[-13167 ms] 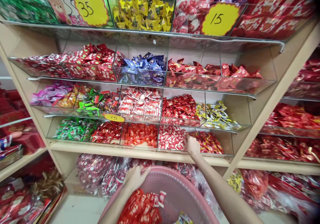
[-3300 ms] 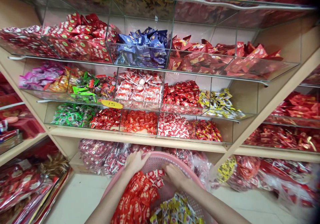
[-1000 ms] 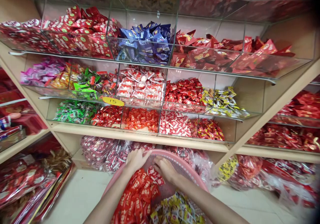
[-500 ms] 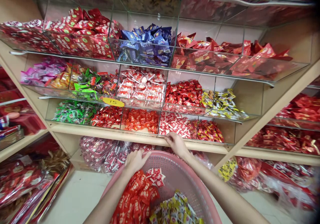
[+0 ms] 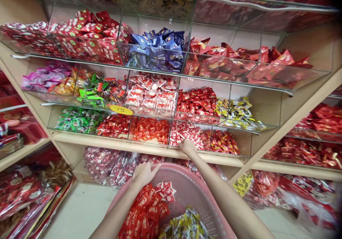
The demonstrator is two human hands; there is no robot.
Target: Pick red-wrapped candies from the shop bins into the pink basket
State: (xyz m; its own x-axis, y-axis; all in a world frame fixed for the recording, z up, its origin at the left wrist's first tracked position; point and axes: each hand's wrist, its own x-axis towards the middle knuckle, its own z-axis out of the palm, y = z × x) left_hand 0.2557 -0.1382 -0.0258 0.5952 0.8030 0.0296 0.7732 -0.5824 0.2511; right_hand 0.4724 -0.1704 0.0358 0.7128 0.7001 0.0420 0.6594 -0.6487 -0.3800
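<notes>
My left hand point(image 5: 144, 173) is closed over the far rim of a pink plastic basket point(image 5: 213, 199), its thumb along the edge. In the basket lie red-wrapped candies point(image 5: 141, 210), a few red-and-white candies point(image 5: 166, 191) and yellow-and-white candies point(image 5: 184, 226). Stretched past the rim, my right hand point(image 5: 187, 147) is at the front of the bottom-row bin of red-and-white candies point(image 5: 184, 132). Its fingers look curled; their tips and anything between them are hidden.
Clear-walled bins hold blue candies point(image 5: 160, 48), green candies point(image 5: 77, 119) and red candies point(image 5: 197, 102) above a wooden shelf edge point(image 5: 120, 143). A yellow price tag point(image 5: 120, 109) reads 15. Bagged candies point(image 5: 107, 164) lie below; packaged goods point(image 5: 21, 192) stand at left.
My right hand has moved slightly from the shelf edge toward the red-and-white candy bin, and its fingers look more curled. My left hand stays on the basket rim.
</notes>
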